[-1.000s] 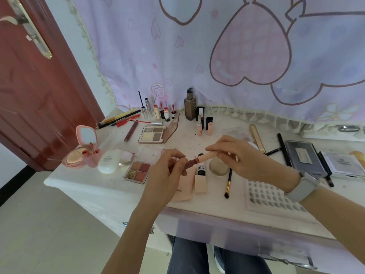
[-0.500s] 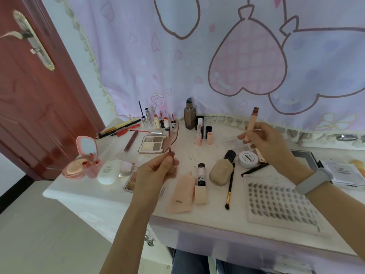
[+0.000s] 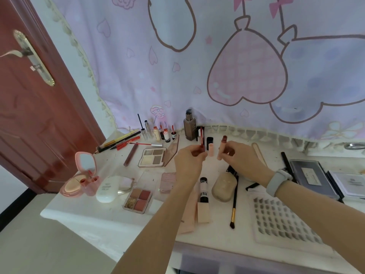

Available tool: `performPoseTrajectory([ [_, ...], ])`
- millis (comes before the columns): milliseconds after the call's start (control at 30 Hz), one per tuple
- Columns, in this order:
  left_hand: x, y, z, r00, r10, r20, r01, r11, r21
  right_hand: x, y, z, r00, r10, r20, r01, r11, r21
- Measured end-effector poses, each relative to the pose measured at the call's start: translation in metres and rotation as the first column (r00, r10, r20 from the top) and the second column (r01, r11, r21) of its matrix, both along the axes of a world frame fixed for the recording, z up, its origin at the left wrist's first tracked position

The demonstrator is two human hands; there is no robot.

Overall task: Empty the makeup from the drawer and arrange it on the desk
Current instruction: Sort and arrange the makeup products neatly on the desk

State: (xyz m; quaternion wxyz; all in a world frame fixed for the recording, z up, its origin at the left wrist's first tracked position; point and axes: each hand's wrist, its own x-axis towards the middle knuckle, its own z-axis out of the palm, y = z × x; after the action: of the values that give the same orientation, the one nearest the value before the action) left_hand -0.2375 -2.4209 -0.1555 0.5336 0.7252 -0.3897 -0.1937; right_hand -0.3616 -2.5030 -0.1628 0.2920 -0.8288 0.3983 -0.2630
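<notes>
Little writing can be read: the black-and-white tube [image 3: 203, 189] lying beside its peach cap end carries lettering that is too blurred to make out with certainty, and the red pen [image 3: 128, 143] at the back left bears small white print that is illegible. The grey flat case [image 3: 310, 177] at the right has a pale label, also unreadable.

A dark red applicator wand [image 3: 201, 140] is pinched upright by the left hand [image 3: 188, 163], its fingers curled round the lower end. A peach lip-gloss tube [image 3: 221, 148] with a dark red neck is gripped by the right hand [image 3: 242, 158], held upright just beside the wand but apart from it, above the rear middle of the white desk [image 3: 102, 218]. A grey band [image 3: 277, 181] is worn on the right wrist.

Below the hands, a beige oval foundation bottle [image 3: 224, 186] and a black-handled brush [image 3: 234, 202] are laid side by side. To the left, an open beige eyeshadow palette [image 3: 153, 157], a four-pan blush palette [image 3: 138, 198], a white oval compact [image 3: 107, 188] and an open pink mirror compact [image 3: 82, 175] are spread out. A brown pump bottle [image 3: 189, 126] stands at the back against the lilac heart-printed curtain [image 3: 246, 72]. A white tray of false lashes [image 3: 280, 220] is placed at the front right. A red-brown door [image 3: 29, 115] is seen at the left
</notes>
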Motion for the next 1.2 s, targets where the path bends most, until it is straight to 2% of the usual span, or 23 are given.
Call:
performPoseTrajectory([
  [267,0.016,-0.018,-0.026,0.99,0.031,0.136,-0.056,0.981,0.185,0.022,-0.014,-0.011,0.975,0.066,-0.212,-0.079,0.995,-0.054],
  [533,0.012,-0.025,-0.029,0.987,0.006,0.158,-0.04,0.977,0.211,0.026,-0.016,-0.018,0.981,0.023,-0.192,-0.031,0.999,-0.034],
  [767,0.006,-0.013,-0.022,0.973,0.055,0.224,-0.105,0.97,0.221,0.016,-0.015,-0.017,0.983,0.008,-0.185,-0.014,0.999,-0.032],
  [833,0.002,-0.002,-0.015,0.969,0.051,0.242,-0.098,0.978,0.185,0.008,-0.013,-0.015,0.993,-0.028,-0.113,0.02,0.998,-0.066],
  [933,0.0,0.025,-0.006,0.955,0.048,0.292,-0.096,0.984,0.153,-0.001,0.001,-0.005,0.997,-0.078,0.018,0.08,0.974,-0.212],
  [1000,0.005,0.047,-0.001,0.942,0.093,0.321,-0.139,0.983,0.123,0.0,0.016,0.002,0.999,0.011,0.036,0.001,0.953,-0.303],
  [1033,0.009,0.057,0.001,0.938,0.128,0.321,-0.171,0.979,0.107,0.004,0.023,0.006,0.996,0.091,-0.003,-0.087,0.941,-0.328],
  [1100,0.02,0.077,0.004,0.927,0.194,0.322,-0.237,0.966,0.1,0.017,0.036,0.011,0.947,0.275,-0.167,-0.317,0.892,-0.322],
  [1200,0.037,0.099,0.001,0.899,0.243,0.365,-0.304,0.945,0.121,0.048,0.047,0.011,0.787,0.435,-0.438,-0.574,0.775,-0.263],
])
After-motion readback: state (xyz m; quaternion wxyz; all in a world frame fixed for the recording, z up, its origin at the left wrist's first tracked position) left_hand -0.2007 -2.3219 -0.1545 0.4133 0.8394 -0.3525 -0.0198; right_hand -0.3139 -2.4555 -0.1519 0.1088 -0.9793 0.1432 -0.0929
